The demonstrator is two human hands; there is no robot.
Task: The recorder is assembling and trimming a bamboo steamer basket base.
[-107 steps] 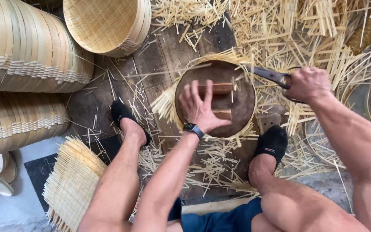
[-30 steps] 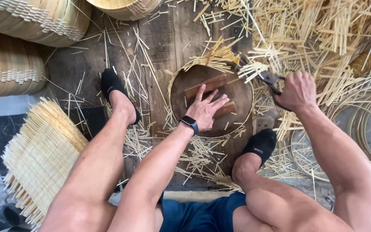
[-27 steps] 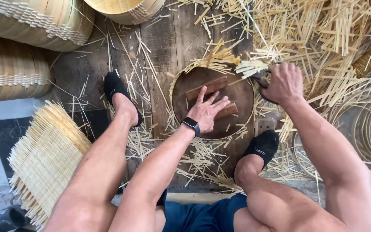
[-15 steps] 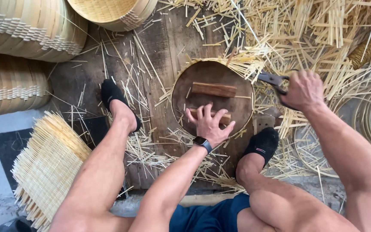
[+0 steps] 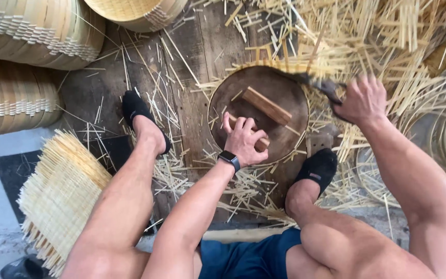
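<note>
Wooden stick now under left hand, previously bare-palmed.

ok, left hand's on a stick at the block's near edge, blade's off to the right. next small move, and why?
Probably stand the stick upright on the round block. The left hand grips it lying flat near the rim, and the right hand holds the blade at the block's far-right edge, apart from it.
</note>
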